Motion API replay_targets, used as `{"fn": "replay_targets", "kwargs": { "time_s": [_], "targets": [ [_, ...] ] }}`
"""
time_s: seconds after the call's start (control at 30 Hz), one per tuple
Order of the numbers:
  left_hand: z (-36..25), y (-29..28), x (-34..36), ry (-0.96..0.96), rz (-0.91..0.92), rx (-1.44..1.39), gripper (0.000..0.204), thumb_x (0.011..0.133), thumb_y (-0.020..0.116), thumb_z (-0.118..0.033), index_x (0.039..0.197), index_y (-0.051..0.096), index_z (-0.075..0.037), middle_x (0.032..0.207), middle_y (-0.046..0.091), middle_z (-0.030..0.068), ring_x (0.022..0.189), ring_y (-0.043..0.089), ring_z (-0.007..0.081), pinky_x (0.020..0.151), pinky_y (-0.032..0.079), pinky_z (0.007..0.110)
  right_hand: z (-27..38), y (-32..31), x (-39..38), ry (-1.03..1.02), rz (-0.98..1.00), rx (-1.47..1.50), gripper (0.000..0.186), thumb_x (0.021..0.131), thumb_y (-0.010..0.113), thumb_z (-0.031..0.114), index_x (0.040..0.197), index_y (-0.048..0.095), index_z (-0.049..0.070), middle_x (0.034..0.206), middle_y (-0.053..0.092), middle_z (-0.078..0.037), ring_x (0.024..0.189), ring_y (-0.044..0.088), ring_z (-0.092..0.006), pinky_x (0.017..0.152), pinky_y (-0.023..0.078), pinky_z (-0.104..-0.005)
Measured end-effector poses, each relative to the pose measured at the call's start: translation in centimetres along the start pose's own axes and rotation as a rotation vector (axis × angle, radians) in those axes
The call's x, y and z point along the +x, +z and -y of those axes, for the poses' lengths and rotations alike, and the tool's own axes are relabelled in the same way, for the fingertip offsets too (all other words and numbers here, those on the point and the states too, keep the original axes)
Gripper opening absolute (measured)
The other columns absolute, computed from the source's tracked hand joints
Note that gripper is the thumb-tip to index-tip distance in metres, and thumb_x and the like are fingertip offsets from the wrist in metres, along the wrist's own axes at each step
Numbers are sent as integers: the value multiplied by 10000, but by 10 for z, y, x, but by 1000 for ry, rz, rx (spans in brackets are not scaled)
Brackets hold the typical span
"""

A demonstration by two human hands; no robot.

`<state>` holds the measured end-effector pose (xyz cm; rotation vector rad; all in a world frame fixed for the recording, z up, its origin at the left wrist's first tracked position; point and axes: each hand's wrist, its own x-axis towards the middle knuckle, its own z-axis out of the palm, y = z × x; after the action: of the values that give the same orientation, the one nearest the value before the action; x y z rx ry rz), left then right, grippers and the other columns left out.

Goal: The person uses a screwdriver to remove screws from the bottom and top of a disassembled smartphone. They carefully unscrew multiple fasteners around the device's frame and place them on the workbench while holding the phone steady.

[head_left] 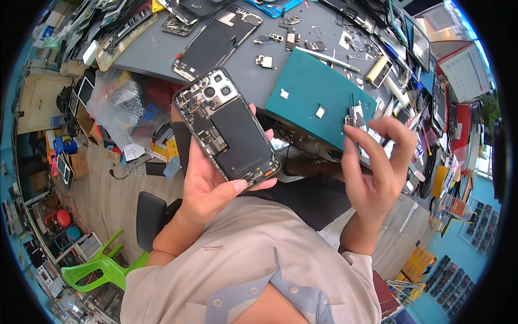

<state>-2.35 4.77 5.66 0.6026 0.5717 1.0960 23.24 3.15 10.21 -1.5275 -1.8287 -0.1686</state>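
My left hand holds an opened smartphone from below, its thumb over the lower edge. The phone's back is off, so its black battery, circuit boards and camera module show, tilted toward me. My right hand is raised over the right end of a teal mat. Its thumb and index finger pinch together at a small silver phone part with a thin dark strip; the fingertips partly cover where they meet it. The other fingers curl above.
An opened phone housing lies on the grey workbench beyond the held phone. Small phone parts are scattered behind the mat. Two small pale pieces lie on the mat. A cream cylinder and clutter crowd the right. A green chair stands lower left.
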Motion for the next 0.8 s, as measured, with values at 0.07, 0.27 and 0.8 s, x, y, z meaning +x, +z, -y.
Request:
{"fn": "replay_targets", "kwargs": {
  "time_s": [0.07,0.27,0.8],
  "targets": [
    [-1,-2,4,2,-3,-14,1125,804,656,85,1727,56,-146,1748,201,269,1547,390,490,929,667,613,2,13,23,-71,57,-21,285,733,841,-25,1007,809,44,1148,650,-94,1004,590,-269,878,486,-382],
    [-7,-2,11,4,-20,-70,1143,807,686,50,1728,40,-150,1752,192,267,1553,375,497,941,660,624,-4,54,49,-208,73,-23,240,727,833,-4,951,760,45,1177,667,-60,1006,577,-323,844,494,-417],
    [-11,-10,20,4,-37,-121,1168,799,702,19,1733,34,-196,1759,183,257,1553,383,491,964,644,633,8,64,53,-284,131,-189,234,745,855,11,960,790,76,1170,678,-71,1041,595,-311,863,495,-411]
  ]
}}
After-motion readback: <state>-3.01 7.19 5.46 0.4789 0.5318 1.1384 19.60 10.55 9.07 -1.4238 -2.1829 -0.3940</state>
